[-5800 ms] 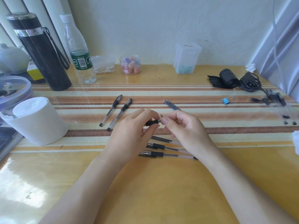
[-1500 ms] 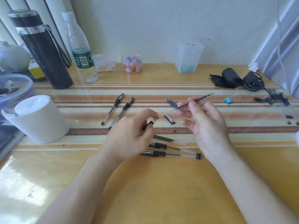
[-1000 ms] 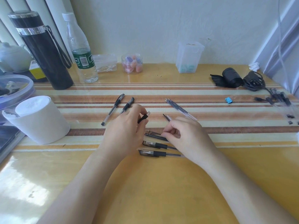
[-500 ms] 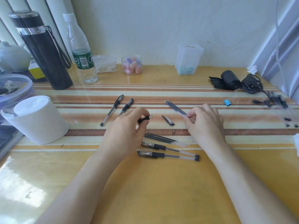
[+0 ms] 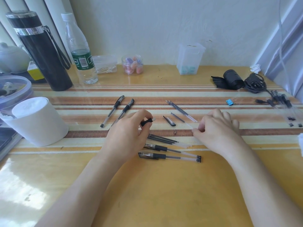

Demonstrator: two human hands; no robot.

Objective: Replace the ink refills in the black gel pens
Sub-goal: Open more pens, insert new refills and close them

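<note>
My left hand (image 5: pixel 129 136) grips an open pen barrel (image 5: pixel 146 122) by its black grip, with the open end pointing right. My right hand (image 5: pixel 216 128) pinches the clear tail of an ink refill (image 5: pixel 178 117) that lies slanted on the table. Two more refills (image 5: pixel 181 110) lie just behind it. A pen cap (image 5: pixel 169 120) and a small metal tip (image 5: pixel 175 131) rest between my hands. Several used refills (image 5: pixel 164 139) and two capped gel pens (image 5: pixel 168 154) lie near me. Two other gel pens (image 5: pixel 118 110) lie to the left.
A white paper roll (image 5: pixel 35 122), a black flask (image 5: pixel 42 49) and a water bottle (image 5: pixel 80 51) stand at the left. A blue binder clip (image 5: pixel 230 102), black cables (image 5: pixel 254 83) and more pens (image 5: pixel 285 105) lie at the right. Small clear containers (image 5: pixel 190 58) line the wall.
My right hand put the pulled-out refill down with the used ones near me, then moved to the fresh refills farther back and took one by its tail. The left hand kept holding the barrel.
</note>
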